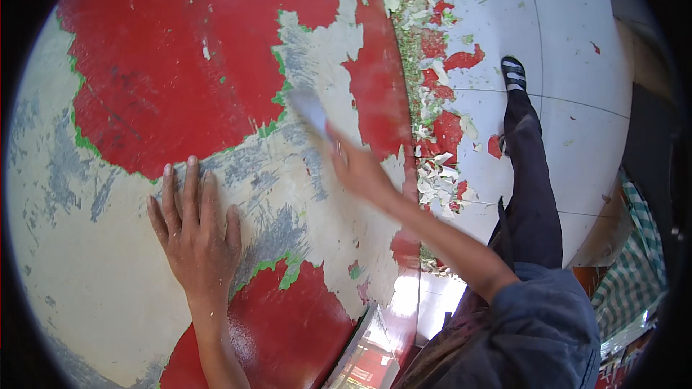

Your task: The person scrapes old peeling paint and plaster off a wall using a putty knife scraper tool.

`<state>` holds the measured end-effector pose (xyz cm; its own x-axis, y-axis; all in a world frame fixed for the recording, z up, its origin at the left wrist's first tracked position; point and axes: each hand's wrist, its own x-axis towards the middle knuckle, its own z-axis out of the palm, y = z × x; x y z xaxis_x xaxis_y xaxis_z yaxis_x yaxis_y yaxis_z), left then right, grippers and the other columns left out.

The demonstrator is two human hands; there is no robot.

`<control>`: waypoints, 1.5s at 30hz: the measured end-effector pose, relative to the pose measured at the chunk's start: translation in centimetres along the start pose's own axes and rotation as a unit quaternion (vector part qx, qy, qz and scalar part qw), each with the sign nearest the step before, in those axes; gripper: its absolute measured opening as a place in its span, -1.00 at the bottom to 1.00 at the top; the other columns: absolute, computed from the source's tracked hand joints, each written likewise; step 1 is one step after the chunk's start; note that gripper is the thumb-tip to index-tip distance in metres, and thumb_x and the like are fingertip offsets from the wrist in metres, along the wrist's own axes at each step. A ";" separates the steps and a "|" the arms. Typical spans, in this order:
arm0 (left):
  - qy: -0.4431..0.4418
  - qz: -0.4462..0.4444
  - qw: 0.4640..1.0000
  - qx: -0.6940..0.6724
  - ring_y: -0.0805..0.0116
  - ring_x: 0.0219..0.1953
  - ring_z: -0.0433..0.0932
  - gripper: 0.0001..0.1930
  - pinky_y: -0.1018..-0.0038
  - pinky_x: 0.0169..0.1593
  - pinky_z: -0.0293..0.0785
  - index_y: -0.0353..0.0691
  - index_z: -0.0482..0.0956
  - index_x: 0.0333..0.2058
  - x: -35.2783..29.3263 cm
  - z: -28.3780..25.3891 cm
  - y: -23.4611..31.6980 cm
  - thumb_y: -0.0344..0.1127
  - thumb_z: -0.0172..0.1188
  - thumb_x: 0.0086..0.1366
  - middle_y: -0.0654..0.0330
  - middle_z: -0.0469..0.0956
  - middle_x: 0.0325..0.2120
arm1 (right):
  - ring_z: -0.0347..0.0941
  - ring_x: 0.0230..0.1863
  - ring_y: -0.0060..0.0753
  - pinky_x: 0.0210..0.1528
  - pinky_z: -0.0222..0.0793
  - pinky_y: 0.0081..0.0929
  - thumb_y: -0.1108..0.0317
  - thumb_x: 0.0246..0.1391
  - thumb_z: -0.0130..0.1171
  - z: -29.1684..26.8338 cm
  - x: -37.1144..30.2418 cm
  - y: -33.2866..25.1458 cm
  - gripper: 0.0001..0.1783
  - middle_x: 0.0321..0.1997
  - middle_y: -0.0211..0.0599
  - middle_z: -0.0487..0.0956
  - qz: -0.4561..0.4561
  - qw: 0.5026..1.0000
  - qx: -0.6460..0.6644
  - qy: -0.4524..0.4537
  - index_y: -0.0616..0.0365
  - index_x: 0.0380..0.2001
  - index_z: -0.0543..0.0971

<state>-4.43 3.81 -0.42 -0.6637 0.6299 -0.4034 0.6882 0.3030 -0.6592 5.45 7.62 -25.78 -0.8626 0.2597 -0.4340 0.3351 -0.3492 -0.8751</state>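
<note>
The patchy red-and-cream surface (101,259) lies left of the white floor (577,50); the left hand (198,245) spreads flat, empty, likely bracing; the right hand (357,171) grips a blurred scraper (308,110), tilted toward a red patch's right edge, likely for leverage.

The scene is viewed from the person's head by the left of two wide fisheye cameras, aimed steeply down. The half-stripped red-painted surface (209,94) is seen from above at close range, across the left and middle; farther below, at right, tiled floor (580,140) is taken in. Straight edges are bent toward the dark, round rim.
</note>
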 end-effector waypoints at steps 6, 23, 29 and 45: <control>-0.019 -0.014 1.000 0.017 0.23 0.32 0.09 -0.57 0.15 0.39 -0.22 -0.05 0.50 0.01 -0.6 0.0 -0.6 -0.20 0.17 0.12 0.31 0.27 0.22 | 0.50 -0.38 0.16 -0.27 0.36 -0.17 0.20 0.21 -0.08 -0.9 2.8 -1.0 -0.50 -0.45 0.23 0.50 0.105 0.992 -0.029 -0.067 0.04 0.20 0.32; -0.029 -0.025 0.998 -0.042 0.23 0.31 0.13 -0.60 0.11 0.37 -0.16 -0.14 0.50 -0.01 0.1 -0.4 -0.1 -0.19 0.10 0.18 0.28 0.31 0.19 | 0.46 -0.42 0.25 -0.26 0.37 -0.02 0.21 0.22 -0.10 -1.6 -6.3 2.7 -0.41 -0.45 0.18 0.52 0.015 0.987 -0.046 -0.156 -0.07 0.31 0.11; -0.005 -0.004 0.992 -0.124 0.24 0.26 0.20 -0.56 0.13 0.35 -0.09 -0.20 0.48 0.00 -0.5 -0.3 -0.5 -0.30 0.21 0.09 0.25 0.38 0.12 | 0.56 -0.33 -0.06 -0.25 0.41 -0.24 0.13 0.26 -0.12 -5.4 -13.0 10.2 -0.49 -0.39 0.04 0.56 0.121 0.980 -0.064 -0.142 0.05 0.22 0.26; -0.078 -0.010 0.996 -0.030 -0.03 0.24 0.19 -0.55 -0.02 0.28 -0.04 -0.16 0.44 0.04 -0.7 -1.0 -0.7 -0.11 0.04 0.21 0.01 0.31 0.16 | 0.53 -0.34 -0.30 -0.24 0.38 -0.36 0.13 0.22 -0.02 -6.5 21.1 7.7 -0.57 -0.41 -0.07 0.57 0.055 0.998 -0.014 0.032 0.19 0.03 0.48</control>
<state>-4.15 3.80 0.97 -0.7119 0.5054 -0.4876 0.6875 0.3600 -0.6306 -7.70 16.26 -43.09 -0.7945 0.2777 -0.5401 0.4379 -0.3542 -0.8263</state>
